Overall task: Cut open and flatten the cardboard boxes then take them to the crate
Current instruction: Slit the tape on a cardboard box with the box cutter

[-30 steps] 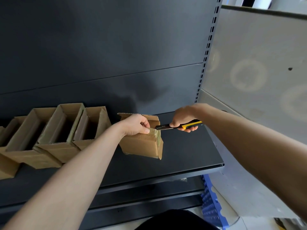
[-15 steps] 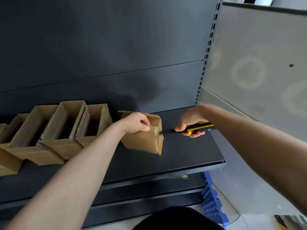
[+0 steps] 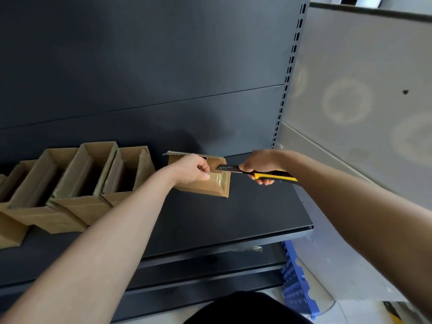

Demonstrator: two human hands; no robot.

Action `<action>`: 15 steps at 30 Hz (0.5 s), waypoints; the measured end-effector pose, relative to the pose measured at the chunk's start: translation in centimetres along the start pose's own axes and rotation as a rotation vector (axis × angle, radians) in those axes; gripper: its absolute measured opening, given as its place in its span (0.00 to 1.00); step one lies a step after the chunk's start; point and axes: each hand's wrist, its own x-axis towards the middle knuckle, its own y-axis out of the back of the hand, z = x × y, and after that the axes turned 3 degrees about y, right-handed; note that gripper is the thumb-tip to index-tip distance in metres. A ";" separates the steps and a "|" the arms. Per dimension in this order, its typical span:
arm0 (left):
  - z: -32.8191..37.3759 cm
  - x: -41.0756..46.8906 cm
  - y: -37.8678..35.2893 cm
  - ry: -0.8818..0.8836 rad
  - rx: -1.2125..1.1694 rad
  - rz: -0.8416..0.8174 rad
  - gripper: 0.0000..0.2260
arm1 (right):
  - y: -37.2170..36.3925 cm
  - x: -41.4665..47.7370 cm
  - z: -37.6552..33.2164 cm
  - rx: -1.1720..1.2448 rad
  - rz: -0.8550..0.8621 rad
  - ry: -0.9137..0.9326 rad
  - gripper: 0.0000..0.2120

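Observation:
A small cardboard box [image 3: 210, 187] with taped edges stands on the dark shelf [image 3: 245, 213]. My left hand [image 3: 191, 170] grips its top edge, fingers curled over the rim. My right hand [image 3: 258, 166] holds a yellow-and-black utility knife [image 3: 264, 175], and the blade tip sits at the box's upper right corner, just right of my left fingers. Part of the box is hidden behind my left hand.
Several open-topped cardboard boxes [image 3: 77, 183] stand in a row on the shelf to the left. A perforated shelf upright [image 3: 286, 83] rises at the right, with a grey wall [image 3: 362, 90] beyond. A blue crate [image 3: 295, 281] shows below the shelf at the lower right.
The knife drew back to the right away from the box, then came in again; its blade tip now lies at the box's upper right corner. My left hand kept its hold.

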 end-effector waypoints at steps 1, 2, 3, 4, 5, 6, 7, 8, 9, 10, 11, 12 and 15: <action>0.1 0.0 0.0 -0.002 -0.002 0.010 0.02 | -0.4 0.2 -0.2 -0.033 0.000 -0.003 0.19; 0.2 0.1 0.2 0.000 -0.007 0.030 0.02 | -0.7 0.4 -0.4 -0.071 -0.028 -0.017 0.19; 0.3 0.1 0.3 0.005 -0.013 0.058 0.03 | -0.9 0.3 -0.6 -0.102 -0.079 -0.035 0.19; 0.3 0.1 0.4 0.011 -0.019 0.088 0.03 | -0.8 0.2 -0.8 -0.108 -0.141 -0.049 0.20; 0.3 0.2 0.4 0.015 -0.027 0.114 0.04 | -0.6 0.1 -0.9 -0.088 -0.194 -0.057 0.20; 0.4 0.2 0.4 0.019 -0.041 0.135 0.05 | -0.4 -0.1 -0.9 -0.055 -0.227 -0.061 0.20; 0.4 0.2 0.5 0.021 -0.057 0.152 0.05 | 0.0 -0.2 -0.7 -0.016 -0.231 -0.063 0.21; 0.5 0.1 0.5 0.020 -0.069 0.160 0.05 | 0.2 -0.2 -0.2 0.036 -0.214 -0.074 0.21; 0.5 0.1 0.6 0.017 -0.075 0.161 0.04 | 0.4 -0.2 0.4 0.105 -0.192 -0.089 0.21; 0.5 0.1 0.6 0.013 -0.074 0.158 0.03 | 0.5 0.0 1.2 0.181 -0.168 -0.102 0.21; 0.6 0.0 0.6 0.011 -0.069 0.154 0.02 | 0.5 0.3 2.1 0.258 -0.137 -0.111 0.21; 0.6 0.0 0.6 0.009 -0.067 0.149 0.01 | 0.3 0.7 2.9 0.325 -0.094 -0.126 0.21; 0.7 0.0 0.3 0.014 -0.080 0.147 0.02 | -1.0 2.2 4.8 0.403 0.084 -0.214 0.19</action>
